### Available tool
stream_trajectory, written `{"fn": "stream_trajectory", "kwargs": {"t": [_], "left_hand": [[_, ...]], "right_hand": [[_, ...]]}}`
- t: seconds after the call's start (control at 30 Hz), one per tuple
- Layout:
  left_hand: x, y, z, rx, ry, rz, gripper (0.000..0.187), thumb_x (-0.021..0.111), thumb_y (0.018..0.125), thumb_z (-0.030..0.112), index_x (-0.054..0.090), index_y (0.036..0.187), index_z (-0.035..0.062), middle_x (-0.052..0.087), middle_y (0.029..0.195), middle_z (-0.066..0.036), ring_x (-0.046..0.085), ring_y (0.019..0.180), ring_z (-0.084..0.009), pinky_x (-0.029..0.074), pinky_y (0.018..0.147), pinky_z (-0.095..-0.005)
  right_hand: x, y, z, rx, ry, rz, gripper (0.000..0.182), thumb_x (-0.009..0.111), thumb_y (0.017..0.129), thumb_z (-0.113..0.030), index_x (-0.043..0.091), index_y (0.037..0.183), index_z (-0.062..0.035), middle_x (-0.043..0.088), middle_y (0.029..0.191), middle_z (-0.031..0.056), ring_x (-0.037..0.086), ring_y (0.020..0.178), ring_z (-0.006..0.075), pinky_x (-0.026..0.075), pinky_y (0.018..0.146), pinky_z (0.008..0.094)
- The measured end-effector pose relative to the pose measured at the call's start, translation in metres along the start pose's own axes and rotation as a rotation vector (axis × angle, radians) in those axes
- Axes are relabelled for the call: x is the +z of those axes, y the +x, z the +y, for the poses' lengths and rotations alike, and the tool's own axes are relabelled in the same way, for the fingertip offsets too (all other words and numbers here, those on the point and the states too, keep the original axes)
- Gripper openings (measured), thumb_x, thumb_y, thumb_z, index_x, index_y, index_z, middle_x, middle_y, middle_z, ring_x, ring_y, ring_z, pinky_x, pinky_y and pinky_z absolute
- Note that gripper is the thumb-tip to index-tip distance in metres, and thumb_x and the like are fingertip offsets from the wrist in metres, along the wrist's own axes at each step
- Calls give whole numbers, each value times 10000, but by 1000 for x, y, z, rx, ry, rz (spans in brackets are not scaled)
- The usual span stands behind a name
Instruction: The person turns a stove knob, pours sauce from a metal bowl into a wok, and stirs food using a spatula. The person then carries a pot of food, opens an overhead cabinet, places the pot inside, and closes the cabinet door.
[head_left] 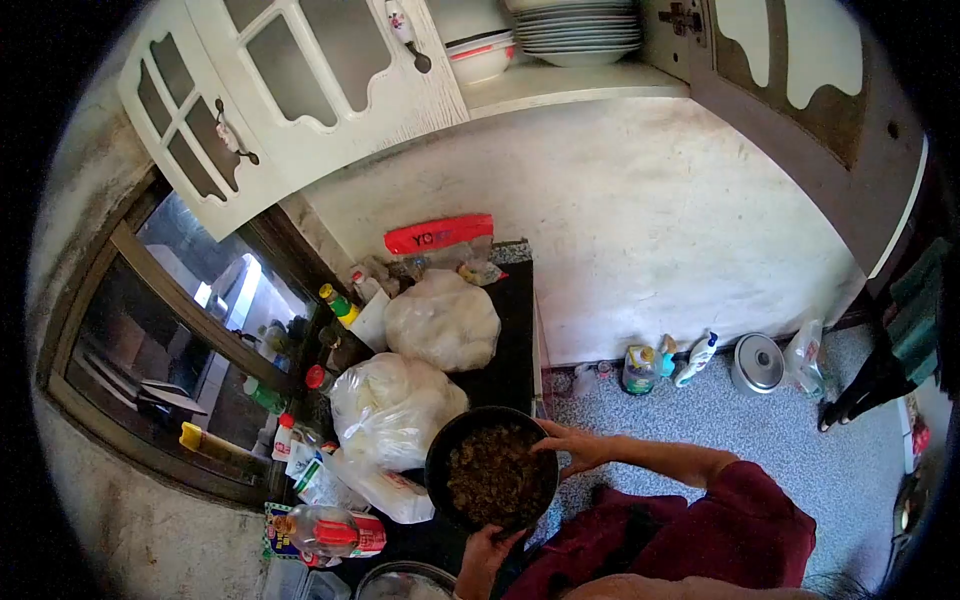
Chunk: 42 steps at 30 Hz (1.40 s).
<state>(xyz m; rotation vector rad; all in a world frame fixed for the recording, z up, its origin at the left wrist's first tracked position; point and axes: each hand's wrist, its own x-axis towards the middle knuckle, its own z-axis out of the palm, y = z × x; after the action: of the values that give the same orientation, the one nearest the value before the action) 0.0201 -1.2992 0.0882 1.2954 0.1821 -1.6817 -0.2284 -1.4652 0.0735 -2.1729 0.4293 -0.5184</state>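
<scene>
A black round bowl [433,452] with brown, chunky food [496,474] in it is held near the edge of the dark counter [515,330]. My right hand [577,449] grips its right rim, thumb and fingers over the edge. At the lower rim my left hand [487,556] is closed on the same bowl, its fingers partly hidden. Just left of the bowl lies a bulging clear plastic bag [392,410] with pale contents. Below it, a metal pot [400,580] is partly cut off by the frame.
Another pale-filled bag [443,318], a red packet [440,234] and a plastic bottle [335,530] crowd the counter. Overhead, an open cabinet door [800,110] juts out beside stacked plates [578,30]. A lidded metal pot [759,363] and bottles [640,370] stand on the floor.
</scene>
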Motion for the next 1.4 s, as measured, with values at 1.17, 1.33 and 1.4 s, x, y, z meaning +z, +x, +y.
{"fn": "stream_trajectory", "kwargs": {"t": [1.17,1.33,1.4], "left_hand": [[310,-215,201,1769,991,-478,316,625,795,127,460,1007,-38,502,584,3,452,507,-66,382,472,-209],[351,-188,245,2262,912,-382,645,636,794,321,376,1272,-26,498,885,-67,482,784,-120,404,649,-245],[365,-186,252,2258,863,-492,679,605,812,366,330,1311,-4,469,1050,-114,487,925,-192,405,771,-261]], "right_hand": [[-299,13,-313,-516,-861,1057,512,848,429,-271,542,794,-82,524,850,77,528,833,253,434,720,352],[-316,21,-331,-431,-896,1140,535,848,433,-302,552,814,-70,533,830,64,529,769,219,440,683,320],[-321,27,-338,-500,-970,1178,548,845,438,-326,558,825,-66,534,817,59,522,744,205,442,667,311]]}}
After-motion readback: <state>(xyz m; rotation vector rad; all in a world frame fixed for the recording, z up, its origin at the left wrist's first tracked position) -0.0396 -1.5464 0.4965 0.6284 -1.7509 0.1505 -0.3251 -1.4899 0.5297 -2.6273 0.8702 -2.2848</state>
